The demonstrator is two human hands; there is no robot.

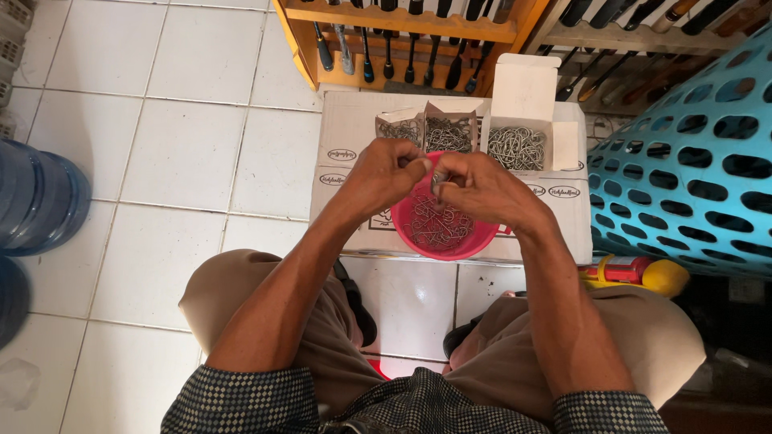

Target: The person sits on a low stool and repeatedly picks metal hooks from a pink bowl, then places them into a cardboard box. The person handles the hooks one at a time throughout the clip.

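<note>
Left hand (386, 173) and right hand (474, 186) pinch a small metal hook (435, 183) above the pink bowl (441, 221); loosened grip likely drops it among tangled hooks

To your right stands a blue perforated plastic basket (696, 153), with a red and yellow bottle (639, 272) lying at its foot. At your left sits a blue water jug (36, 197) on the white tiled floor (185, 145). Ahead, a wooden rack (402, 36) holds dark-handled tools (366, 56).
</note>
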